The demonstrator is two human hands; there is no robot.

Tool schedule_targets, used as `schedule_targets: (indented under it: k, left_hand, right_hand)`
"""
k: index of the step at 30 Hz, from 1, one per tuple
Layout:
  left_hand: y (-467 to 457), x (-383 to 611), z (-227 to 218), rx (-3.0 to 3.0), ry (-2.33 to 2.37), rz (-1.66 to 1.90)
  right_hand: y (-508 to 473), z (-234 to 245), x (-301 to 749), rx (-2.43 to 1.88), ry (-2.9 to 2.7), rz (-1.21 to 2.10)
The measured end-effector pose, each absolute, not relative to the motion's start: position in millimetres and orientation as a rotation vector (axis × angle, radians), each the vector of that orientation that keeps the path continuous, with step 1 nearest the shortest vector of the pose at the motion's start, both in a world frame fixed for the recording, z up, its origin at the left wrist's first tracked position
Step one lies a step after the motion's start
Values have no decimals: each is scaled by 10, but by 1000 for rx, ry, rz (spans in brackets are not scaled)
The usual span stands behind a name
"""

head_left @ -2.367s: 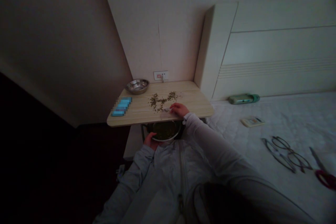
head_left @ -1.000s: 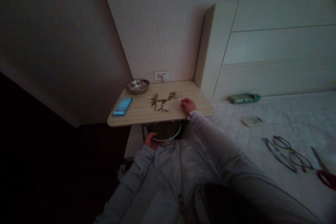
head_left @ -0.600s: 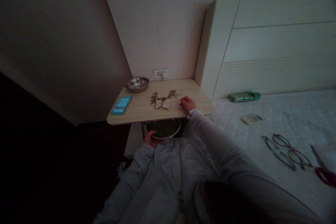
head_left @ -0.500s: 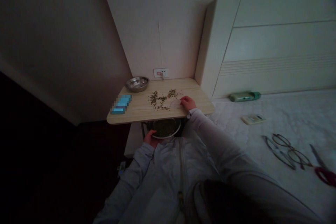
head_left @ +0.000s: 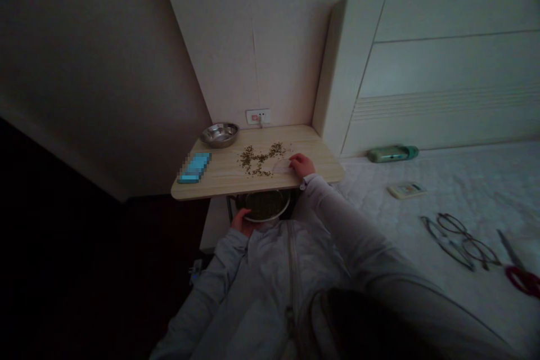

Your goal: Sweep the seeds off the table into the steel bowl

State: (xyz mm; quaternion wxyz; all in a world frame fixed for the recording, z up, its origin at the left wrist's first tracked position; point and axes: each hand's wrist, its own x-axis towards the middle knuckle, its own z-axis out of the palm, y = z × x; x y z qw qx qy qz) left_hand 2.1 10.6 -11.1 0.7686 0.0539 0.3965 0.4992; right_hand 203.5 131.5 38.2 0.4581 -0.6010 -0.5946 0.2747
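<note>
Small dark seeds [head_left: 259, 158] lie scattered on a light wooden table [head_left: 223, 177]. My right hand [head_left: 302, 165] rests on the table to the right of them, fingers closed on a pale flat card [head_left: 280, 166] whose edge touches the tabletop. Below the table's front edge my left hand [head_left: 241, 221] grips the rim of a metal bowl [head_left: 265, 206] that holds more of the seeds.
An empty steel bowl [head_left: 219, 134] and a blue phone [head_left: 194, 167] sit on the table's left side. A wall socket [head_left: 257, 117] is behind. On the bed at right lie a green case [head_left: 391, 153], a small card [head_left: 406, 189], two pairs of glasses [head_left: 459, 242] and red-handled scissors [head_left: 517, 270].
My right hand with the card moved from the table's front edge, at the near side of the seeds, back to their right side. The left hand kept the bowl under the edge.
</note>
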Motion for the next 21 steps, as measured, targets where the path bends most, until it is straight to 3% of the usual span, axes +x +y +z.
schedule_targets:
  k: [21]
  left_hand:
    - [95, 26, -92, 116, 863, 1093]
  right_hand:
    - [1329, 368, 2043, -1461, -1462, 696]
